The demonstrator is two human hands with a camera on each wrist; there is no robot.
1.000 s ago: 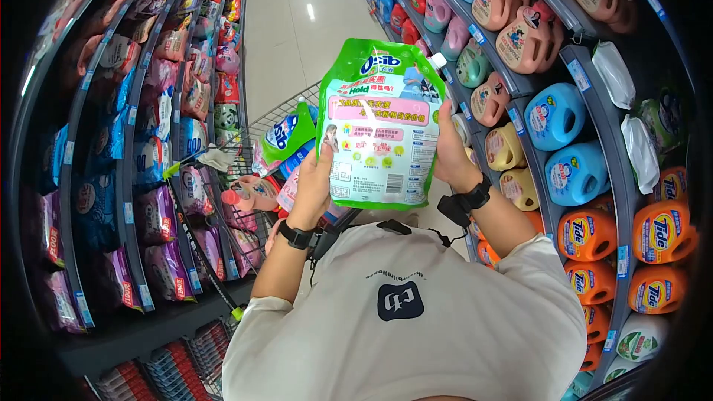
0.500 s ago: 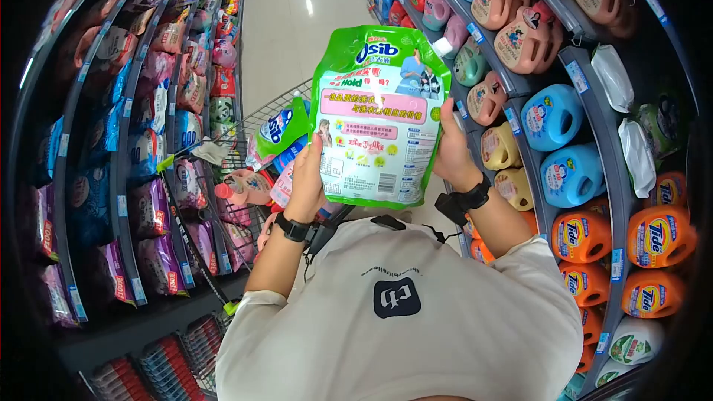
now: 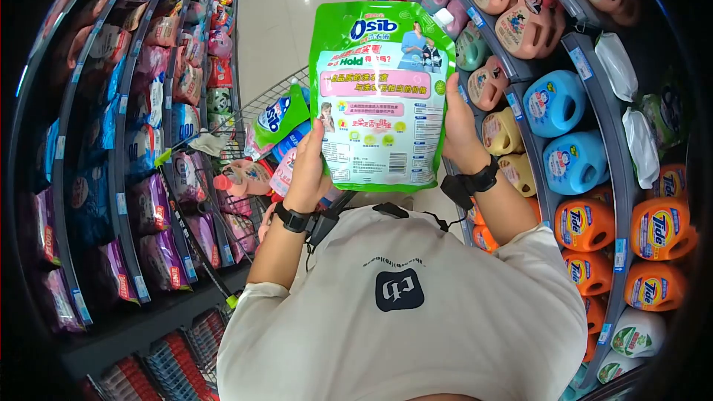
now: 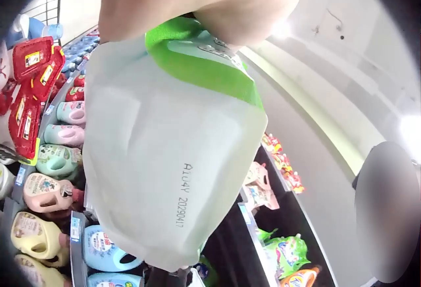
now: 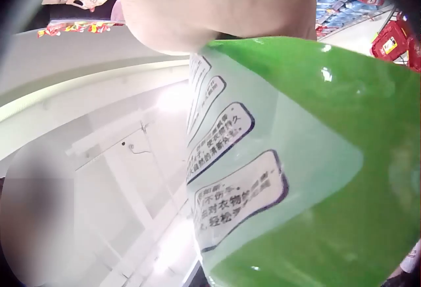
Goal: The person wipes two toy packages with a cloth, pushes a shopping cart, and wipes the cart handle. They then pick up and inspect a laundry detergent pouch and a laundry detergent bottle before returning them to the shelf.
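I hold a green detergent refill pouch [image 3: 380, 96] upright in front of me, printed back facing me. My left hand [image 3: 308, 171] grips its lower left edge, thumb on the front. My right hand [image 3: 459, 130] grips its right edge. In the left wrist view the pouch's pale base [image 4: 171, 168] shows a printed date code under my left hand [image 4: 197, 4]. The right wrist view looks up along the green pouch [image 5: 296, 168] from under my right hand [image 5: 217, 7].
A wire shopping cart [image 3: 256, 115] stands ahead, holding another green pouch [image 3: 278, 119] and a pink bottle [image 3: 241, 177]. Shelves of detergent jugs [image 3: 568, 104] run along the right, orange Tide jugs [image 3: 657, 226] lower down. Bagged goods [image 3: 156, 200] fill the left shelves. The aisle floor [image 3: 278, 22] stretches ahead.
Both hands have lifted the pouch higher and a little closer to my face. The grip on both edges stays the same.
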